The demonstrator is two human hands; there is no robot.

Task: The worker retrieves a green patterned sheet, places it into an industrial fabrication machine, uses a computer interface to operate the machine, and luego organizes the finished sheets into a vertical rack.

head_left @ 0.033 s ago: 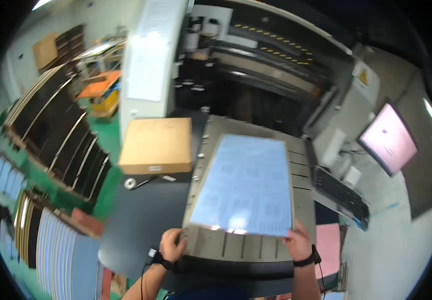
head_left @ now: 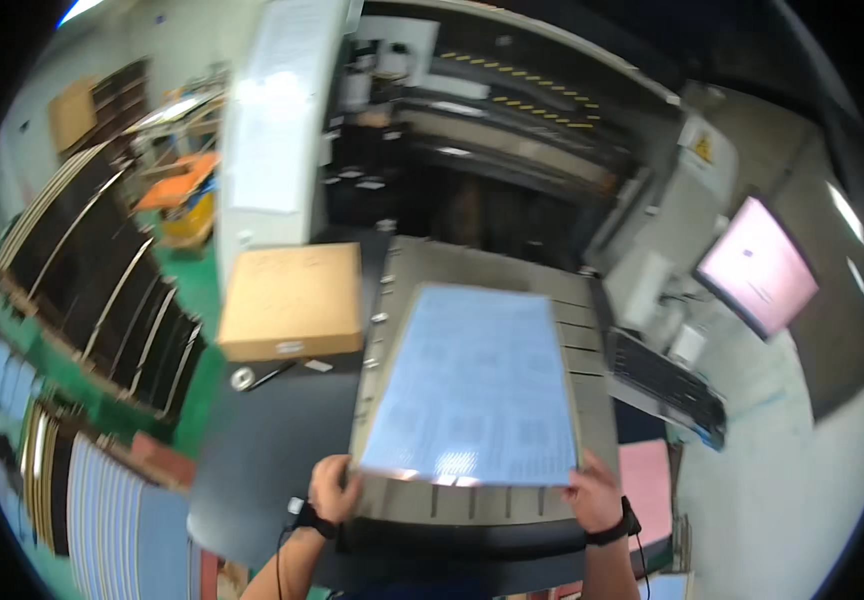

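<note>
A flat light-blue panel (head_left: 472,385) with faint rectangular marks lies over the grey slotted machine bed (head_left: 592,400). A thin tan edge shows along its left side. At the panel's near right corner, my right hand (head_left: 595,495) is closed, thumb and fingers pinching the edge. My left hand (head_left: 334,490) is at the near left corner with its fingers curled against the edge; its fingertips are partly hidden. Both wrists wear black bands with cables.
Left of the bed, a cardboard box (head_left: 294,300) rests on a dark table (head_left: 262,450), beside a tape roll (head_left: 242,379) and a pen (head_left: 273,375). A keyboard (head_left: 667,385) and monitor (head_left: 758,268) stand right. Stacked panels (head_left: 112,510) fill the lower left. The dark machine (head_left: 472,210) rises behind.
The whole view has shifted slightly, with the surroundings now further left. The panel appears slightly nearer to me on the bed, and both hands remain at its near corners.
</note>
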